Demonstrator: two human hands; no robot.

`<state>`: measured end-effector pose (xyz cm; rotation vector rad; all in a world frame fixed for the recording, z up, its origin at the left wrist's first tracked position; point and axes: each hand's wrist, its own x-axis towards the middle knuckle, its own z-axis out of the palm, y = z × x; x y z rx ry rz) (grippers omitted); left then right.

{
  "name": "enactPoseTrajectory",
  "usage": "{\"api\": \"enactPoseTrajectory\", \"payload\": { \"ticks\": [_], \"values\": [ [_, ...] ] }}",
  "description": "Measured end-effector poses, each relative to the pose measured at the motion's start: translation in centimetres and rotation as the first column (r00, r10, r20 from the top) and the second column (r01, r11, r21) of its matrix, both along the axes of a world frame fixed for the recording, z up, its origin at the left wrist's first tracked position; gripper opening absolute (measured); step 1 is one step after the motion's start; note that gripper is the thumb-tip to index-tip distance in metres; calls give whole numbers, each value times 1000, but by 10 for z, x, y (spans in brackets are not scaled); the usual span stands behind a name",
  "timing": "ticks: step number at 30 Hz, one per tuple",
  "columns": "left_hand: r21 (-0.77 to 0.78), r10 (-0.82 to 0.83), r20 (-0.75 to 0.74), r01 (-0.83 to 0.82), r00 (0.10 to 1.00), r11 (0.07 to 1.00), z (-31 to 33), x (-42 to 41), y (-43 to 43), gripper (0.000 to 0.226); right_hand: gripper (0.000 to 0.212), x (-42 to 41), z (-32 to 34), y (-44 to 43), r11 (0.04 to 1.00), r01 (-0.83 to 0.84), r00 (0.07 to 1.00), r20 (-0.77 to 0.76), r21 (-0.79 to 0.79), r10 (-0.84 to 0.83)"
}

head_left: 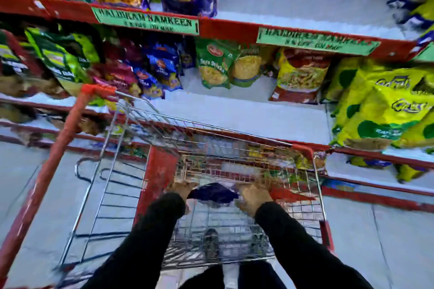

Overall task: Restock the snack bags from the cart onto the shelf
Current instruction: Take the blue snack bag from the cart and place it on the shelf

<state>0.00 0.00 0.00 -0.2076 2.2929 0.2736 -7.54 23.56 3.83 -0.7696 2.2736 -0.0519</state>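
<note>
Down in the cart (303, 148), both hands gripped one dark blue bag (215, 193): the left hand (180, 189) curled on its left edge, the right hand (252, 196) closed on its right. Beyond stood the shelf (246, 110), its green label (145, 21) reading "HALDIRAM NAMKEEN"; the line beneath was too blurred to read. Yellow bags (385, 110) were stacked at the right.
</note>
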Motion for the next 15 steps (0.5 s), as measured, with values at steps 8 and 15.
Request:
{"api": "enactPoseTrajectory", "payload": {
  "ticks": [8, 15],
  "values": [
    [-72, 223, -211, -243, 952, 967, -2, 5, 7, 26, 25, -1, -22, -11, 990, 137, 976, -177, 23, -130],
    [241, 530, -462, -475, 711, 847, 31, 14, 1, 30, 29, -4, 12, 9, 913, 292, 903, -233, -284, -361]
  ]
}}
